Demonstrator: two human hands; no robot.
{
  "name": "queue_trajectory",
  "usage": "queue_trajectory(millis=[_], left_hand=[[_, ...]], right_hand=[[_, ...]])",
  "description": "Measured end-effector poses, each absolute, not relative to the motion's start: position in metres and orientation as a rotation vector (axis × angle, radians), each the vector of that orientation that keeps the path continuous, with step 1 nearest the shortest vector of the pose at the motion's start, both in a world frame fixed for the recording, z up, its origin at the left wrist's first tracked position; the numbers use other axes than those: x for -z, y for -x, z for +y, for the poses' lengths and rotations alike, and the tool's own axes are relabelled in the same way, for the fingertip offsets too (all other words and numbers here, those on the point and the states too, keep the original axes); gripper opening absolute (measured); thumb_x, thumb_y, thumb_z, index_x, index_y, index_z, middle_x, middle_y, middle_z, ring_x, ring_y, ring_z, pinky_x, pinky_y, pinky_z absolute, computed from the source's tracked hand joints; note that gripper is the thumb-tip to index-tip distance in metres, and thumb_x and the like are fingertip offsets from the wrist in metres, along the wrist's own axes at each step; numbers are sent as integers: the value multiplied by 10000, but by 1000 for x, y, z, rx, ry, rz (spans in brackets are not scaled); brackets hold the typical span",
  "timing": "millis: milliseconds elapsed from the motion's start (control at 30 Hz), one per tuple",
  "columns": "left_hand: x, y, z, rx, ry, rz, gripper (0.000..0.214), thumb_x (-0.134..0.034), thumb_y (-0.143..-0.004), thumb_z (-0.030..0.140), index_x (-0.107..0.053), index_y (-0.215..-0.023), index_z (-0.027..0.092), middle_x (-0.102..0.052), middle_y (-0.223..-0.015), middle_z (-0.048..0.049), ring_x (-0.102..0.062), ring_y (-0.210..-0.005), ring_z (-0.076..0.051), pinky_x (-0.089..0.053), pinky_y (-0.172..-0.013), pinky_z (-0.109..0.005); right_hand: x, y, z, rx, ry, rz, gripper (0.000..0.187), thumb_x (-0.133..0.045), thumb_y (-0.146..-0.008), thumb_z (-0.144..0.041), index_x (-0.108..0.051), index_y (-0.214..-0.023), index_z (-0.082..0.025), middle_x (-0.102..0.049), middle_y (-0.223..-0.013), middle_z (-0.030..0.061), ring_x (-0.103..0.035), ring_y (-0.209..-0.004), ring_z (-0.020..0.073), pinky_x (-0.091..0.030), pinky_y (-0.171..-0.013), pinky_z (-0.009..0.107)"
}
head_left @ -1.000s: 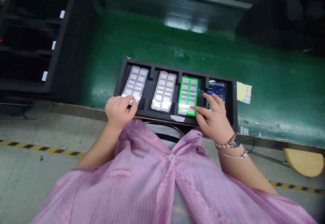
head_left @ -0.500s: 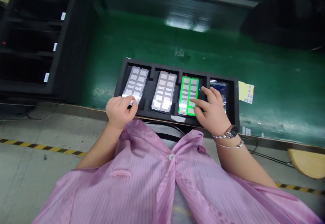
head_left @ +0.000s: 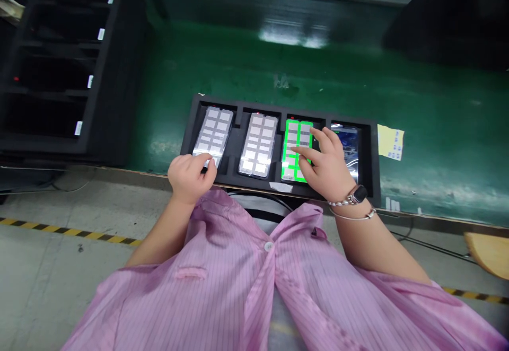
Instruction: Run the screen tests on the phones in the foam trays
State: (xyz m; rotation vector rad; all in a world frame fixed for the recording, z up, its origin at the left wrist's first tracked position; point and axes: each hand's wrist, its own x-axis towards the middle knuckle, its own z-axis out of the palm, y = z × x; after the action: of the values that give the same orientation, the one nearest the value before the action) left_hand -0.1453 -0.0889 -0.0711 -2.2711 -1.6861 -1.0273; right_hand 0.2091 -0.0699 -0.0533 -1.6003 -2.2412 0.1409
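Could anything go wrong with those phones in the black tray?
Maybe. The black foam tray sits right at the green bench's front edge, so a bump might tip it. The right hand has its fingers on the green-framed phone, which could smudge it. The bracelets on that wrist could scratch a screen.

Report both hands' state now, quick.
Left hand: curled at the lower end of the leftmost phone; can't tell if gripping.
Right hand: open, holding nothing, over the green-screened phone.
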Motion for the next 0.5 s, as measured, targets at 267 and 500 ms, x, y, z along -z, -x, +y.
queue_trajectory(millis=[267,500], left_hand=[[71,145,-90,965,2246,-1706,213,-576,-966,288,-726,-826,227,-545,-536,-6,-540,-564,-213,-327,-614,-363],[71,145,-89,980,2251,-1702,189,-591,-950,272,-729,-830,226,-542,-535,-8,-545,-565,-215,-332,-612,-367]], right_hand=[[53,-241,-75,-81,1670,-2144,302,-585,-965,-237,-852,-1106,-225,-538,-1550,153,-418,-1496,424,-357,-1251,680],[57,-237,-65,-40,1673,-2145,312,-590,-944,-224,-846,-1121,-231,-540,-1544,145,-422,-1488,427,-379,-1229,695]])
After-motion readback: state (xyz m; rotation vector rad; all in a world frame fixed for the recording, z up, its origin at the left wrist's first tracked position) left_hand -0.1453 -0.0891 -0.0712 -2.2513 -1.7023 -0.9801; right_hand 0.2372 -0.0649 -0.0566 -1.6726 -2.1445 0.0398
